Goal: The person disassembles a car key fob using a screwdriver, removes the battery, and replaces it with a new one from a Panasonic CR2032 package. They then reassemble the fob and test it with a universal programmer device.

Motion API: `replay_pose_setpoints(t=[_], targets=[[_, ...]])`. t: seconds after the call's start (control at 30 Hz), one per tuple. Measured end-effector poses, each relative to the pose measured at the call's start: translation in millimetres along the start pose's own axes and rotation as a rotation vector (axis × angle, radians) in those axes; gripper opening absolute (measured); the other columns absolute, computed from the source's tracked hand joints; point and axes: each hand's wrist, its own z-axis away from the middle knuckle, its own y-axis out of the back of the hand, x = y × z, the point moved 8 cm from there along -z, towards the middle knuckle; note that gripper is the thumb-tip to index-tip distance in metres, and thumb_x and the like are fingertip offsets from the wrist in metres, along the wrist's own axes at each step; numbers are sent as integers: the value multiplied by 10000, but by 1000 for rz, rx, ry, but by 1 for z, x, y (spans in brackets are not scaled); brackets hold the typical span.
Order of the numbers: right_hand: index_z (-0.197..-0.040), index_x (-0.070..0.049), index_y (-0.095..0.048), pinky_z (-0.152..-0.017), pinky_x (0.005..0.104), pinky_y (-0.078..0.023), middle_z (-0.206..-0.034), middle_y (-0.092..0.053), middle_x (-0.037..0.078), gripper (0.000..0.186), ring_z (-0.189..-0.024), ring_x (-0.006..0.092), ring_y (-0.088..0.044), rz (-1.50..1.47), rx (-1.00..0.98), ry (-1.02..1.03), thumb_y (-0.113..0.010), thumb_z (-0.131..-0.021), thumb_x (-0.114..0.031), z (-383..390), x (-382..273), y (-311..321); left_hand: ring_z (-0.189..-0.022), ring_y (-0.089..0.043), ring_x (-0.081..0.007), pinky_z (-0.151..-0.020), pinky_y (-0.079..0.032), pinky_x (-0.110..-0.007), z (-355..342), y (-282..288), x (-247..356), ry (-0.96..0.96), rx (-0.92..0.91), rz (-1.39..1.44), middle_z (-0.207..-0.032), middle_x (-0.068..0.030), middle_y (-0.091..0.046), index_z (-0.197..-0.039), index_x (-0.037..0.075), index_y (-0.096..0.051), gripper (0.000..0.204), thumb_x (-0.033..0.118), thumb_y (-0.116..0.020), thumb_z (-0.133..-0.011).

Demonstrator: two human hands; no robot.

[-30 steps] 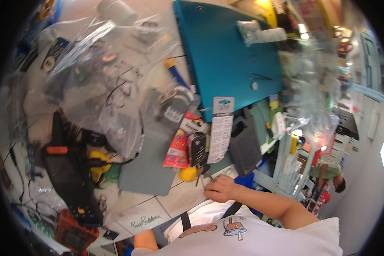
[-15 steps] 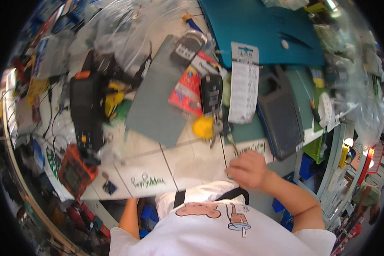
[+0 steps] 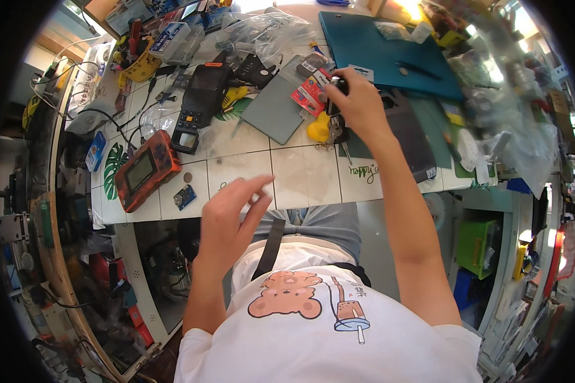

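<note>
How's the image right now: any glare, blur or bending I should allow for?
Head view: bright glare at the top, right of centre; head view: the wooden edge at left curves, and the corners go black; head view: the plastic bags at right look smeared, but the left hand and right hand are easy to make out.

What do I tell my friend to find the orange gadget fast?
Find the white tiled table, then look near its left front corner. There lies the orange gadget with a rectangular screen; its orange case sets it apart from the black device beside it.
</note>
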Motion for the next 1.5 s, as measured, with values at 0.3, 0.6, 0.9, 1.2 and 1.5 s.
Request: replay_pose_setpoints(t=[0.3, 0.6, 0.9, 1.2, 1.5], targets=[[-1320, 9, -361, -888, 329, -457, -1129, -551, 153, 569, -986, 199, -582, -1361, -64, -27, -607, -851, -197, 66, -43, 52, -786, -577, -157, -742, -456, -268, -84, -40, 23, -158, 208, 534, -858, -73, -607, -1062, -22, -588, 351, 185, -674, -792], [-1240, -1, -451, -681, 238, -480, -1047, -606, 139, 494, -840, 132, -590, -1566, -145, -33, -634, -843, -232, 86, -49, 31, -589, -476, -94, -577, -430, -246, -44, -107, 25, 512, -523, 1850, -640, -1, -465, -963, -27, -521, 327, 289, -439, -949], [-1098, -4, -494, -654, 209, -469, -1008, -536, 141, 403, -782, 105, -533, -1409, -70, -178, -629, -832, -276, 95, -30, 30, -417, -391, -108, -416, -393, -246, -32, -103, 26, 555, -544, 1663, -757, -132, -552, -989, 3, -489, 448, 438, -389, -945], [-1059, 14, -505, -638, 227, -517, -1009, -559, 120, 295, -859, 136, -578, -1572, -108, -103, -560, -811, -137, 95, -24, 28, -394, -314, -62, -371, -297, -197, -27, -117, 28, 567, -690, 1727, -720, -94, -523, -1124, -17, -473, 588, 524, -377, -915], [-1014, -4, -521, -493, 187, -439, -953, -574, 145, 402, -727, 114, -570, -1529, -302, -187, -641, -739, -272, 105, -32, -5, -381, -303, -25, -332, -276, -160, 1, -110, 18, 738, -801, 1906, -555, 21, -346, -1067, -53, -486, 719, 617, -321, -864]])
